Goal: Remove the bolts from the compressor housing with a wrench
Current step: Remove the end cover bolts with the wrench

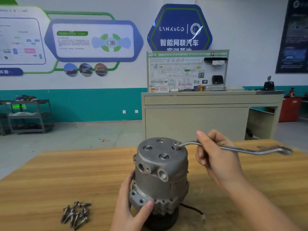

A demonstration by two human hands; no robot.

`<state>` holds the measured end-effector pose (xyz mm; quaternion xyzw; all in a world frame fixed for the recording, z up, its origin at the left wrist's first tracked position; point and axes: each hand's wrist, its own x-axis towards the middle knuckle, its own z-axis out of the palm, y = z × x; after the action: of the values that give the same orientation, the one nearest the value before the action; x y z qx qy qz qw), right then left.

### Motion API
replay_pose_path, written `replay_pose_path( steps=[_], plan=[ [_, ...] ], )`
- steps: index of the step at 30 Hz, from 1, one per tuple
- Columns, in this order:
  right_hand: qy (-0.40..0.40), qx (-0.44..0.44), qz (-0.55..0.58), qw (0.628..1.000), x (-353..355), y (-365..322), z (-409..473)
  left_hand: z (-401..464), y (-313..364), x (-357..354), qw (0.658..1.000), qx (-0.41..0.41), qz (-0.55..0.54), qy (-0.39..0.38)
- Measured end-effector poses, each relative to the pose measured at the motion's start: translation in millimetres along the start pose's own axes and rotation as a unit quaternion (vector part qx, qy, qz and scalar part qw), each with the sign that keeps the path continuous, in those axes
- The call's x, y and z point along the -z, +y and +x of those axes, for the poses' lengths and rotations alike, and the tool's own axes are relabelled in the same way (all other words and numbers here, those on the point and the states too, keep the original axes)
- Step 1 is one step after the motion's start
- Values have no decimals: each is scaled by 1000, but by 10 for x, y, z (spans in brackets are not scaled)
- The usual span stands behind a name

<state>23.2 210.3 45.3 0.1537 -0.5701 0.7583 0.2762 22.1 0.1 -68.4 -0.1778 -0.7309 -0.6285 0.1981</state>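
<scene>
Gripping the wrench [233, 148] near the middle of its shank, right hand [216, 157] curled round it, thumb raised on the near side and fingers wrapped behind. Seating the wrench's ring end over a bolt [176, 145] on the top face of the compressor housing [163, 172], at the far right edge of that face, just left of the grip. Running the wrench's long axis almost level, from the bolt out to the right and a little toward the camera, its free end [285, 150] hanging above the surface [50, 180] well beyond the hand. Steadying the housing low on its left side with the left hand [131, 207], thumb pressing the lower flange, fingers reaching behind and hidden there. Standing the housing upright on the wooden surface, round top face upward, two ports facing the camera. Showing two more bolts [164, 156] seated in that top face. Lying in a loose heap to the left of the housing, near the left hand but apart from it, several removed bolts [75, 214]. Trailing out from the base on the right, a thin dark cable [195, 210].
</scene>
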Motion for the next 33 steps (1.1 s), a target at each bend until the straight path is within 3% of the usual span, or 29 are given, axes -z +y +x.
replay_pose_path(
  steps=[2,5,7,10,13,17,20,23,27,30,33],
  plan=[
    [-51,-153,147,976,112,-12,184,-3,71,54,1000,11,-24,11],
    [-151,-319,220,909,174,-66,435,-19,263,107,998,3,-3,69],
    [-201,-392,210,873,173,-81,595,26,433,93,998,2,25,49],
    [-240,-434,108,861,119,-84,823,237,731,14,997,26,54,-46],
    [-239,-400,104,879,55,-62,894,446,903,-4,992,17,109,-62],
    [-121,-291,161,935,76,59,664,463,939,14,985,0,166,-36],
    [-48,-210,205,955,82,130,396,400,922,-28,986,-5,166,-21],
    [23,-183,235,954,11,112,258,360,929,-25,986,0,164,-13],
    [138,-175,311,924,1,-16,273,365,986,37,986,22,164,-32],
    [141,-91,116,979,-44,-38,121,392,1042,66,983,41,177,-41],
    [150,27,-54,987,-130,-51,-99,370,1082,-34,977,51,205,-13]
  ],
)
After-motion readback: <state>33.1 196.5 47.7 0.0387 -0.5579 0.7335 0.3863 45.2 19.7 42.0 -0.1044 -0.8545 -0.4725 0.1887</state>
